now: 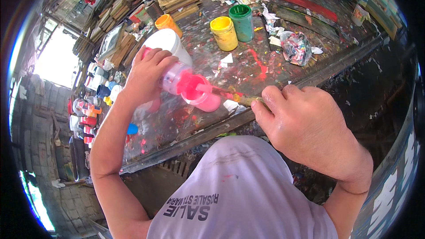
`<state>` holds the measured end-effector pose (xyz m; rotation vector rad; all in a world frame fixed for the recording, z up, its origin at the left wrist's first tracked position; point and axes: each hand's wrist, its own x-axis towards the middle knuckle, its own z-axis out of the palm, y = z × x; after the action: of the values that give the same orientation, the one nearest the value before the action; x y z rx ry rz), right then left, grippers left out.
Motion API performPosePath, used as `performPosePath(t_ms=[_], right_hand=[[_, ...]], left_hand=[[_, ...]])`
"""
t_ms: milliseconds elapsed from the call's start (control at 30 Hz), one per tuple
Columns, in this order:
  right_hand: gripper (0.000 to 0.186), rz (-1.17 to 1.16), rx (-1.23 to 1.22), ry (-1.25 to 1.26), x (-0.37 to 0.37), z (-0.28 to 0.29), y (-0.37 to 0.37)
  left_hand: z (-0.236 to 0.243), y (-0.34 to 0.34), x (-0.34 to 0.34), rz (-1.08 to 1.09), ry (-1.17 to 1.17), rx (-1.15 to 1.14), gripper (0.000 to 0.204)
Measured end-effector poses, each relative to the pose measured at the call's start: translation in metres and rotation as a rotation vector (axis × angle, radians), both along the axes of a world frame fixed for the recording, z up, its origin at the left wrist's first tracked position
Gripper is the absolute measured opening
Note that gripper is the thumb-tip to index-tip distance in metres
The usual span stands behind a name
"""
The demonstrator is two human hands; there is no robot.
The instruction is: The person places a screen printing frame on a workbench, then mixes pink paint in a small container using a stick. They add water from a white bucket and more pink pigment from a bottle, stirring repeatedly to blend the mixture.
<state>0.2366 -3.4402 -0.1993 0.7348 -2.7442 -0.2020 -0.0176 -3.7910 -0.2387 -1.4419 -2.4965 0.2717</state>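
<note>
My left hand (pixel 148 73) is wrapped round a see-through plastic jar (pixel 171 79) tipped on its side, its mouth toward the right. Bright pink paint shows at that mouth, right over the rim of a second jar (pixel 207 102), which is pink with paint and stands on the table. In my closed right hand (pixel 305 126) is a thin, paint-stained stick (pixel 232 96). Its pink-coated tip reaches in between the two jar mouths. Whether the stick's tip is a flat blade or bristles, I cannot tell.
A white bucket (pixel 170 42) stands behind my left hand. Farther back are yellow (pixel 224 35), green (pixel 244 26) and orange (pixel 167 24) paint tubs. A crumpled, paint-smeared plastic bundle (pixel 296 48) lies at the right. The table's wooden edge (pixel 310 77) runs close to me.
</note>
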Motion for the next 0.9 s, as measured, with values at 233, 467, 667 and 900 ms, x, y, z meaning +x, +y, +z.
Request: performPosePath(t_ms=[233, 467, 667, 900], right_hand=[[0.024, -0.048, -0.084, 0.029, 0.017, 0.021, 0.013], [0.029, -0.024, -0.290, 0.078, -0.009, 0.017, -0.003], [0.018, 0.185, -0.198, 0.205, -0.070, -0.016, -0.050], [0.014, 0.262, -0.088, 0.133, -0.079, -0.004, -0.055]], left_hand=[[-0.026, -0.029, -0.006, 0.026, -0.059, 0.281, 0.091], [-0.027, -0.039, 0.000, 0.002, -0.075, 0.435, 0.094], [-0.006, -0.025, 0.020, -0.009, -0.116, 0.439, 0.092], [0.010, -0.016, 0.024, -0.004, -0.050, 0.268, 0.092]])
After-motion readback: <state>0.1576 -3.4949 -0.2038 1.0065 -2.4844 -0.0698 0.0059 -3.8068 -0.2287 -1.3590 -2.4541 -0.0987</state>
